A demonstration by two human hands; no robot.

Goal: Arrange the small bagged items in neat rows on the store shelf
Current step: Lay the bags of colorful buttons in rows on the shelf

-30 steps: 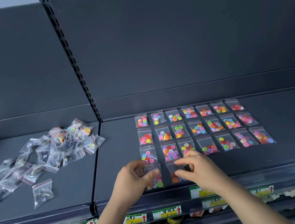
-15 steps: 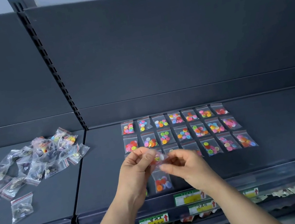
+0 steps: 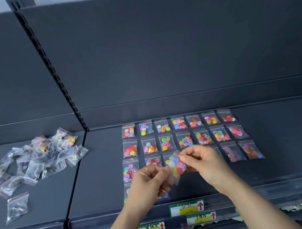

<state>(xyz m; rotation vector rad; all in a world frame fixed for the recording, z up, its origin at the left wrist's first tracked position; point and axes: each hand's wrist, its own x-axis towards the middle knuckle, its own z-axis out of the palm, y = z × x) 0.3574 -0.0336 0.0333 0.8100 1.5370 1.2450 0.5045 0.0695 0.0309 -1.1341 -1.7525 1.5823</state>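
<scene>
Small clear bags of coloured buttons lie in neat rows (image 3: 185, 140) on the dark grey shelf (image 3: 285, 151). Both hands hold one bag of coloured buttons (image 3: 176, 167) lifted above the front rows. My left hand (image 3: 150, 183) pinches its lower left side and my right hand (image 3: 202, 160) pinches its red-striped top edge. Two bags of a partial front row show under my left hand, mostly hidden. A loose heap of unsorted clear bags (image 3: 34, 165) lies on the neighbouring shelf section to the left.
A single bag (image 3: 18, 206) lies apart in front of the heap. A slotted upright (image 3: 52, 75) divides the two shelf sections. Price labels (image 3: 186, 208) line the shelf's front edge, with lower shelves of goods beneath. Bare shelf stretches right of the rows.
The hands rose from the front row on the shelf, lifting one bag of buttons into the air. The view shifted, so the rows now sit further right in the frame.
</scene>
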